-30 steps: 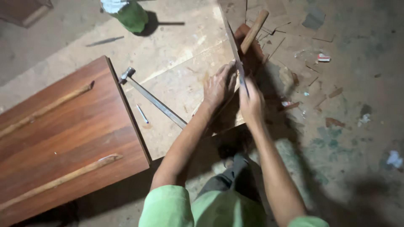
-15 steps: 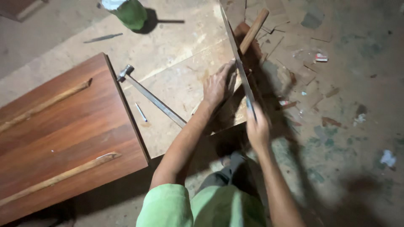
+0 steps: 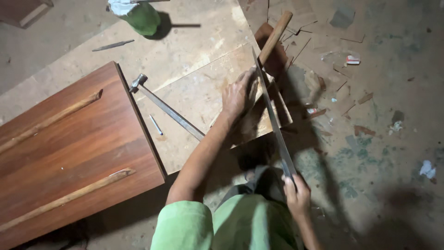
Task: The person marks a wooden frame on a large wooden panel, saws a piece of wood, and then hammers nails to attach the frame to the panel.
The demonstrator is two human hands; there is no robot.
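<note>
My left hand (image 3: 238,95) presses flat on a pale plywood sheet (image 3: 194,92) lying on the floor, fingers beside the blade of a handsaw (image 3: 273,120). My right hand (image 3: 296,196) grips the saw's handle close to my body. The thin blade runs from that hand up along the sheet's right edge, past a narrow cut strip (image 3: 280,104). A wooden handle (image 3: 275,37) sticks up at the far end of the sheet.
A dark red-brown wooden panel (image 3: 69,143) with two light battens lies at the left. A metal hammer (image 3: 164,106) and a nail (image 3: 156,125) rest on the plywood. A green container (image 3: 143,16) stands at the top. Scraps litter the concrete floor at the right.
My right hand has pulled the saw back toward my body, from next to my left hand to well below the sheet's edge. My left hand stays on the plywood.
</note>
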